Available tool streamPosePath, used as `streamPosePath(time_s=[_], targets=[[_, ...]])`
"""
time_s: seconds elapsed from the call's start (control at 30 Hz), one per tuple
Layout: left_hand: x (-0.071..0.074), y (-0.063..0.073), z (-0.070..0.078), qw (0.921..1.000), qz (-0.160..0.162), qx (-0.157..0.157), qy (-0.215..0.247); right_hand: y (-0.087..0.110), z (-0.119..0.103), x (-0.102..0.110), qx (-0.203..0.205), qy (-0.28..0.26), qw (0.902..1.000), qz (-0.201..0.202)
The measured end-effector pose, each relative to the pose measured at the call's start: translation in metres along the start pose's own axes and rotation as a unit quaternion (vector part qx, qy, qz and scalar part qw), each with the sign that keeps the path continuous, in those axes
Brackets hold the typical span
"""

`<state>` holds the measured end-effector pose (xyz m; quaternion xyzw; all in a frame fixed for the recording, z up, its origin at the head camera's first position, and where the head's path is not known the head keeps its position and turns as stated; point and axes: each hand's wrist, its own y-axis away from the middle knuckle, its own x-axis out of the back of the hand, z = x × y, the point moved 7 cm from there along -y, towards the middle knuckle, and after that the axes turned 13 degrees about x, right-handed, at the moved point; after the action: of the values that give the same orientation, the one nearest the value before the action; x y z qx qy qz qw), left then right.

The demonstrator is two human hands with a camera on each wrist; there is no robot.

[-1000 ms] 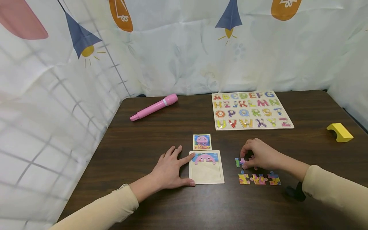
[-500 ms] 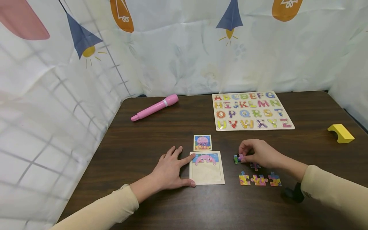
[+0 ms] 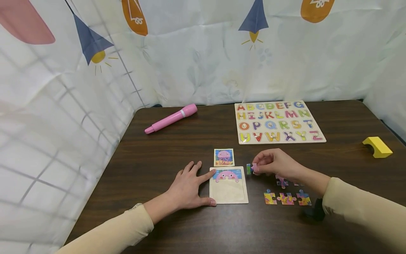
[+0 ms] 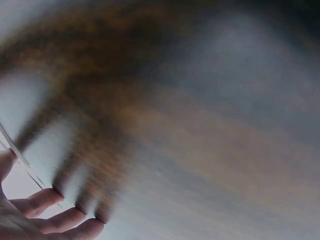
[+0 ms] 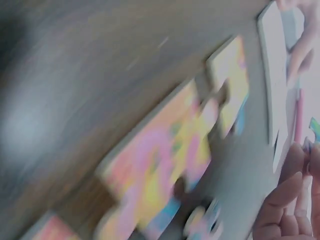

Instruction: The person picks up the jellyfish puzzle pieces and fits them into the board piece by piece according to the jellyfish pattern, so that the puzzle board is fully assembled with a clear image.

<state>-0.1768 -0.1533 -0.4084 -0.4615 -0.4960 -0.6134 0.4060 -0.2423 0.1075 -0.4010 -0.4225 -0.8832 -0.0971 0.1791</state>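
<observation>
My left hand [image 3: 187, 188] lies with fingers spread at the left side of a small wooden puzzle tray [image 3: 227, 194], its index fingertip and thumb on the frame. Across the tray's top sits a strip of picture with a pink jellyfish face. Just right of the tray, my right hand [image 3: 280, 164] pinches a green-and-pink jigsaw piece [image 3: 248, 169] between thumb and fingers, tilted up. In the right wrist view, that piece [image 5: 314, 128] shows at the fingertips. A jellyfish picture card [image 3: 223, 157] lies directly behind the tray.
Several loose jigsaw pieces [image 3: 287, 198] lie in two rows below the right forearm. An alphabet board [image 3: 280, 121] is at the back right, a pink microphone-shaped stick [image 3: 171, 119] at the back left. A yellow arch block [image 3: 378, 147] stands near the right edge.
My right hand has lifted the green-and-pink piece from the upper row and carried it left, close to the tray. The left hand has stayed in place.
</observation>
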Motion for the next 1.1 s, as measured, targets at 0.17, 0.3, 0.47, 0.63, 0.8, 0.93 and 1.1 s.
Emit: streamPosePath(time_s=[0.17,0.3,0.47,0.63,0.8,0.93,1.1], targets=[[0.000,0.000,0.000,1.0000,0.000,0.000,0.001,-0.009,-0.003,-0.019,-0.023,-0.061,0.9978,-0.014],[0.000,-0.001,0.000,1.0000,-0.001,0.001,-0.001,-0.015,-0.007,-0.034,-0.038,-0.077,0.9962,-0.010],[-0.001,-0.001,0.000,1.0000,-0.001,0.002,-0.001,-0.022,-0.010,-0.052,-0.071,-0.076,0.9945,-0.008],[-0.001,-0.001,-0.001,1.0000,-0.004,0.002,0.001,-0.027,-0.012,-0.073,-0.101,-0.096,0.9900,-0.019],[0.000,-0.001,0.000,1.0000,-0.003,0.000,0.004,-0.032,-0.014,-0.092,-0.118,-0.118,0.9857,-0.021],[0.000,-0.001,0.000,1.0000,-0.002,0.000,0.007,-0.034,-0.016,-0.100,-0.123,-0.130,0.9838,-0.006],[0.000,-0.001,-0.001,1.0000,0.000,0.001,0.006,-0.035,-0.016,-0.104,-0.131,-0.121,0.9840,0.013]])
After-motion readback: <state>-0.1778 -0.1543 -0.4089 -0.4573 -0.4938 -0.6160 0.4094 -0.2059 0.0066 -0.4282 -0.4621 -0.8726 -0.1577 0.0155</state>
